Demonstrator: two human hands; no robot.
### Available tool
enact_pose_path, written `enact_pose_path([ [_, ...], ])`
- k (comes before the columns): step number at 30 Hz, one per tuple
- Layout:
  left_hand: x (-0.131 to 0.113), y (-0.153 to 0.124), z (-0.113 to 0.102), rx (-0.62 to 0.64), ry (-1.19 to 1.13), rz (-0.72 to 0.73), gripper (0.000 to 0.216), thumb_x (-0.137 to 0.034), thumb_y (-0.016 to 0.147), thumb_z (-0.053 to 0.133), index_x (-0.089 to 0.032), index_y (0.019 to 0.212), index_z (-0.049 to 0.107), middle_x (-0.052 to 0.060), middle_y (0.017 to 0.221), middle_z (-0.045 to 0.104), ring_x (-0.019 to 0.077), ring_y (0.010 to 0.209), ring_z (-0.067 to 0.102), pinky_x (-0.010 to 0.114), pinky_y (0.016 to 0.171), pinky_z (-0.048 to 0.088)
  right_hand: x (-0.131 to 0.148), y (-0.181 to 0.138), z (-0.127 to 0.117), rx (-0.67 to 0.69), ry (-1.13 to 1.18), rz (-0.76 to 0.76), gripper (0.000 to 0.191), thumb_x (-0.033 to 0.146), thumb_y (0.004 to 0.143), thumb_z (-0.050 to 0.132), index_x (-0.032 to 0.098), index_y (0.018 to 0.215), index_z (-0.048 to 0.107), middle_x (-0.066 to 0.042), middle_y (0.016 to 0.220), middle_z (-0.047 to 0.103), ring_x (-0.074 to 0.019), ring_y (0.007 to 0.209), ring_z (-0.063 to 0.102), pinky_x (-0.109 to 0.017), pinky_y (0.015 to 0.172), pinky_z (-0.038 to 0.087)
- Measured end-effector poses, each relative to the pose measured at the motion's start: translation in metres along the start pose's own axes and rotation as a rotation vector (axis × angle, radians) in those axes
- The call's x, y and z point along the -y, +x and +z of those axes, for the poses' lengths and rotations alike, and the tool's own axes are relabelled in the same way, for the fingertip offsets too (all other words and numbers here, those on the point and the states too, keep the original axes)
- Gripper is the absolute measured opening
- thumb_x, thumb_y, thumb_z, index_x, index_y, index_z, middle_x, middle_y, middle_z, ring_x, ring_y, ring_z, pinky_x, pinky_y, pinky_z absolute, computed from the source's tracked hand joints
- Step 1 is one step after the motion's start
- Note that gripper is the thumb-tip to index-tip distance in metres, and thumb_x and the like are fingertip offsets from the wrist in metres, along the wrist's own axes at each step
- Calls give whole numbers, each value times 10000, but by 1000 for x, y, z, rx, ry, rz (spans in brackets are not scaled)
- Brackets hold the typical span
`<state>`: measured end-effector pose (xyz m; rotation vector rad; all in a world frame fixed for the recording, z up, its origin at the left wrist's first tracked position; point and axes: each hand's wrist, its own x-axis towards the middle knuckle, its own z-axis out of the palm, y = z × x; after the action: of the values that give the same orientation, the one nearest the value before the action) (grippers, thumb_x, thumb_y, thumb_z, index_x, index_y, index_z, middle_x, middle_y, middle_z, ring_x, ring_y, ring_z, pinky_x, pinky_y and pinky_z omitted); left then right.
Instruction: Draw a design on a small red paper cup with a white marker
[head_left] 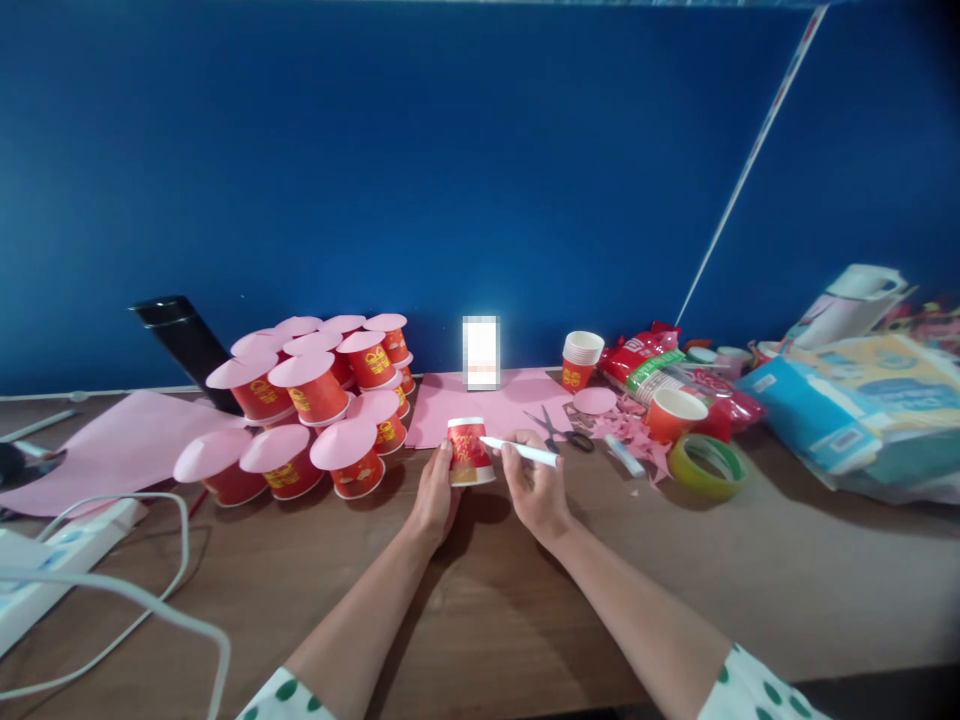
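My left hand (433, 497) is closed around the left side of a red paper cup (469, 450), which is turned upside down with its white base up. A white pen-like stick (534, 455), perhaps a marker or glue pen, is pinched in my right hand (536, 490). Its tip points left and is at or very close to the cup's upper right side; I cannot tell if they touch. Behind the cup lies a stack of pink paper (442, 402). Dark-handled scissors (562, 435) rest just beyond my right hand.
On the left, several upturned red cups topped with pink paper discs (285, 450) stand grouped. A black bottle (184, 345), white cable (187, 550) and power strip (75, 560) are beside them. To the right are stacked cups (581, 362), pink scraps (637, 432), green tape (706, 466) and a blue package (817, 420).
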<state>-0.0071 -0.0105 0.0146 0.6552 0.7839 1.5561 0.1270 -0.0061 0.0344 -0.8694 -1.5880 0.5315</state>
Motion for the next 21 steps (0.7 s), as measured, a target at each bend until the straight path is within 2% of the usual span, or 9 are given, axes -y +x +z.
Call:
enact_pose_path([
  [5,0,0,0,-1,8,-8,351,-462,787,606,-124,870,646,67,846,705,218,872,639,330,838,437,0,0,0,-3,-7,-3,135,270,915,474,188,905,581,-71,838,695,-175,757,688,-247,656,555],
  [12,0,0,0,-28,4,-6,361,-460,765,632,-123,895,637,66,856,703,215,859,640,331,830,440,4,2,-2,-5,-42,-14,137,258,909,473,183,860,576,-58,795,687,-156,672,671,-234,624,532],
  [21,3,3,-4,-32,-13,3,341,-453,774,627,-127,871,623,41,822,680,165,753,617,302,768,440,3,2,-2,5,-58,-11,150,263,907,459,189,835,569,-46,745,667,-152,645,652,-234,594,525],
])
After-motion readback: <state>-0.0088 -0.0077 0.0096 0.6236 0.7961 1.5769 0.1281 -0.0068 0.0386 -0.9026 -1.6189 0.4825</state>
